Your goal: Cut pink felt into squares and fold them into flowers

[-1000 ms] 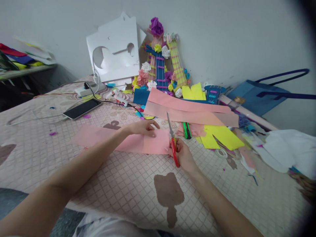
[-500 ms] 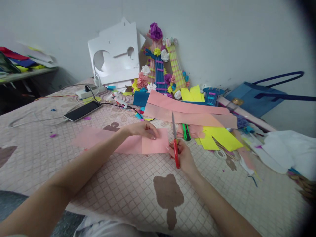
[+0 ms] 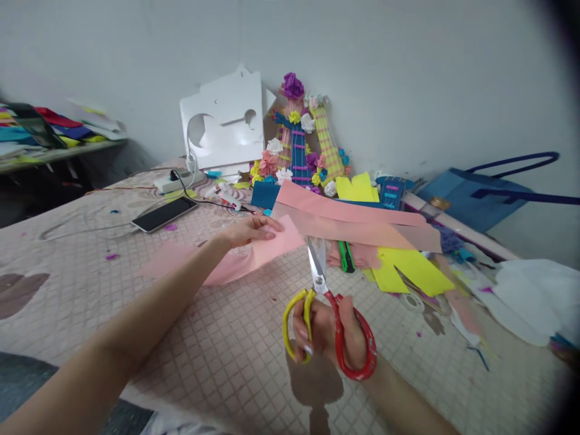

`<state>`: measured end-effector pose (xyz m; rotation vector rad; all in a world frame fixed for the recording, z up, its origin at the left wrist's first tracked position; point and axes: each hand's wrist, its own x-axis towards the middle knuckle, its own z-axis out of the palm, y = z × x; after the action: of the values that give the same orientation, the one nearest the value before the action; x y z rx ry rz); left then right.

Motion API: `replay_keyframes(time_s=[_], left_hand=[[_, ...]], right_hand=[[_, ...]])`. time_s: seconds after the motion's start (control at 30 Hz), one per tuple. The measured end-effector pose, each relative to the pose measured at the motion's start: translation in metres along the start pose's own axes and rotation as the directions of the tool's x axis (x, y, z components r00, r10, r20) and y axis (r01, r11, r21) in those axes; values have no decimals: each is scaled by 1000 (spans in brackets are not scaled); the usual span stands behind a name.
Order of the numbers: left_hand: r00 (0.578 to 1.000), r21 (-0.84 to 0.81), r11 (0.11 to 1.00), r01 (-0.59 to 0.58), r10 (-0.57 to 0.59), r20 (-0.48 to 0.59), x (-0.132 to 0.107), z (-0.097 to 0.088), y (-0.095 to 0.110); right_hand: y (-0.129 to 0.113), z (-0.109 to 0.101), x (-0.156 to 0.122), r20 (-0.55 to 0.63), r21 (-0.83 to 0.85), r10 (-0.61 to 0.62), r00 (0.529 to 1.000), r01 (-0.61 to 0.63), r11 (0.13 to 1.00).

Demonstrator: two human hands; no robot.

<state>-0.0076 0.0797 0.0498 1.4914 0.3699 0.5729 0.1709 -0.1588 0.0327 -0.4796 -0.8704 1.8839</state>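
My right hand (image 3: pixel 328 332) is closed through the handles of a pair of scissors (image 3: pixel 319 281), one loop yellow and one red. Their blades stand slightly apart and point away from me, close to the right end of a pink paper strip (image 3: pixel 281 240). That end is lifted off the table and pinched between the thumb and fingers of my left hand (image 3: pixel 251 231). Leftward the strip runs under my left forearm and lies on the patterned tablecloth.
Behind the scissors lie more pink strips (image 3: pixel 348 214), a green cutter (image 3: pixel 346 257) and yellow paper (image 3: pixel 412 270). A phone (image 3: pixel 164 214) with a cable rests at left. Decorated paper towers (image 3: pixel 299 145) and white boards (image 3: pixel 226 121) lean on the wall. A blue bag (image 3: pixel 471 196) is at right.
The scissors have turned and come nearer to me, with my fingers now in the handles and the blades parted. My left hand has raised the strip's right end off the table.
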Motion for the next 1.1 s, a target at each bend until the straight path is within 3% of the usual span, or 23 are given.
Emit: replay_keyframes(time_s=[0.2,0.63,1.1], left_hand=[[999,-69,997,25,-27,-30,2,-5,-5],[999,-102,994,36,-37,-8,3,-6,-5],[1000,-98,995,23,-24,-11,3,-3,-4]], right_hand=[[5,0,-1,56,134,71,996,-78,988],[12,0,-1,114,197,104,988,-125,972],[9,1,-1,67,193,144,987,-155,969]])
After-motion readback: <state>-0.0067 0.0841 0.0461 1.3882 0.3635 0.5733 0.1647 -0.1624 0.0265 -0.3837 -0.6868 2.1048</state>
